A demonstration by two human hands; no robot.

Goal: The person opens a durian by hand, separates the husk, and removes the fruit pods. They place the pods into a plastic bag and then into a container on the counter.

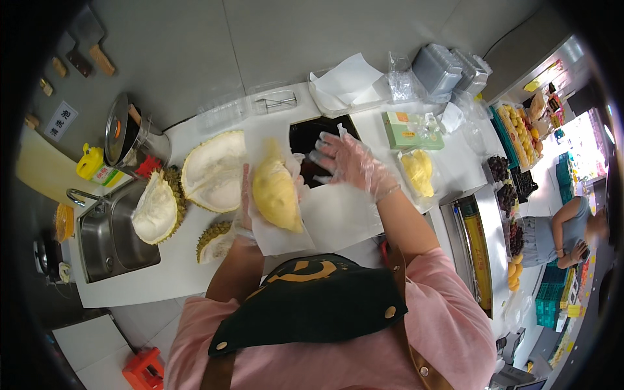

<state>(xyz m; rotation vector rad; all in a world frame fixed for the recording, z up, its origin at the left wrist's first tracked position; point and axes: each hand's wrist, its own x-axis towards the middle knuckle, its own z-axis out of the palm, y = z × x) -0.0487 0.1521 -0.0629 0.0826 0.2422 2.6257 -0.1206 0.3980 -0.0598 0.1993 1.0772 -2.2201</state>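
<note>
View: head cam, looking down at white counter (185,276).
L hand (245,218): clear glove; forearm up fr. lower edge, L of centre; thumb along L side of paper, other digits partly hidden, tips showing R of flesh. Grasping paper + flesh.
Flesh (276,194): yellow durian pc, lying lengthwise on white paper (307,239), in L hand, in front of torso.
R hand (343,161): gloved, fingers spread, nothing grasped; forearm slants up-left fr. lower R; hand over/near dark panel (309,140), height unclear.
Husks: big half (214,172) just L of flesh; spiky one (156,209) by sink (117,257); small (218,244) nr. L forearm.
R of R hand: packed durian (418,172), green box (411,132) behind it.
Far R: another person (565,231), well apart.
</note>
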